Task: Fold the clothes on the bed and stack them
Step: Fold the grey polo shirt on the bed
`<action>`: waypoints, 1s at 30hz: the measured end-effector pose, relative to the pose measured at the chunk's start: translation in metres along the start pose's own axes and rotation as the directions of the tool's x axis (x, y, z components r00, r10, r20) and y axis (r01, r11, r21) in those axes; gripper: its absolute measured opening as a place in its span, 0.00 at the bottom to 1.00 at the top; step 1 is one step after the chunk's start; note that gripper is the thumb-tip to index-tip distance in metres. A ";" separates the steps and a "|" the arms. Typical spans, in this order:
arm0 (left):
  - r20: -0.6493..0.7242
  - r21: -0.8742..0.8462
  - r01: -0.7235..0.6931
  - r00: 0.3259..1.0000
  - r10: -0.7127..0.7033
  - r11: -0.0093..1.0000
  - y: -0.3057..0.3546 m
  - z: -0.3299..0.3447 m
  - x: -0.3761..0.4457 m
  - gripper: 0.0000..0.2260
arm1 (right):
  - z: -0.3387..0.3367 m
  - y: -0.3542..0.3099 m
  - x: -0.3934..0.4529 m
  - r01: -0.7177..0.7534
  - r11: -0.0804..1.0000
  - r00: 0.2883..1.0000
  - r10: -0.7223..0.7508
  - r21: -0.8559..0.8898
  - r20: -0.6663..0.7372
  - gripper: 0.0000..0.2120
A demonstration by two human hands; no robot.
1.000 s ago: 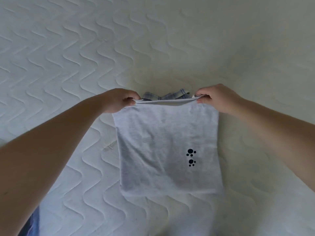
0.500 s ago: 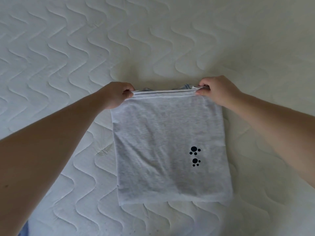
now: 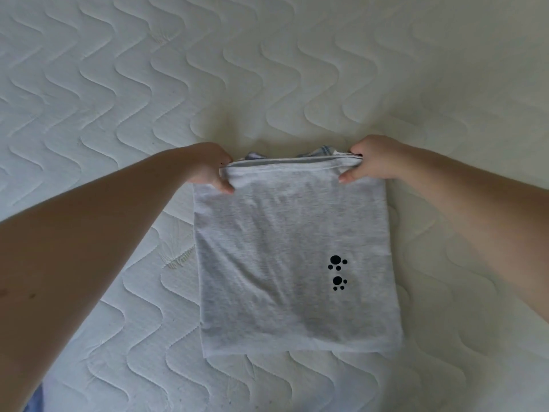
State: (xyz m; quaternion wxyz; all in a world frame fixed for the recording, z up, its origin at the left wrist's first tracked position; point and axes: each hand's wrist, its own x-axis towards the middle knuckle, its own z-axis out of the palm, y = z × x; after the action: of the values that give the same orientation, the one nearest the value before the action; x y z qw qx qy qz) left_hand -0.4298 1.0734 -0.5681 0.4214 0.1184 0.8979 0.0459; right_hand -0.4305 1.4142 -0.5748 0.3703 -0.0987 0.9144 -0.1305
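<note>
Left hand (image 3: pixel 210 167): I see it pinching the far left corner of the folded light-grey jersey garment (image 3: pixel 294 248), thumb on top of the cloth and fingers curled behind the edge.
Right hand (image 3: pixel 375 162): curled round the far right corner of the same garment, thumb pressed on the upper face, fingers tucked behind.
Grey garment: stretched between my two hands along its far hemmed edge; the near part lies flat on the white quilted mattress (image 3: pixel 118 99) with wavy stitching. It reads as a rough rectangle, folded in layers, the layers visible at the held edge.
Print: two small black paw marks (image 3: pixel 337 275) on the garment's right half, nearer to me than the right hand and well apart from the left.
Checked cloth (image 3: pixel 318 152): a blue-and-white strip peeks out just beyond the held edge, between my hands; I cannot tell what it is.
Blue fabric (image 3: pixel 35 401): a sliver at the bottom left corner, beside my left forearm.
</note>
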 end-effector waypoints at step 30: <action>-0.737 0.081 0.011 0.674 0.052 0.997 0.044 -0.062 -0.205 0.13 | -0.076 -0.055 -0.178 0.187 0.982 0.680 -0.130 -0.001 -0.722 0.08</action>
State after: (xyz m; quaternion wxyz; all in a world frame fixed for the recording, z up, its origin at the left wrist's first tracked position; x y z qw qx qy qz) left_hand -0.3432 1.0659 -0.3676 0.0178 0.1163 0.9913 0.0591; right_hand -0.3541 1.4244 -0.3892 -0.0256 -0.1053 0.9687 -0.2234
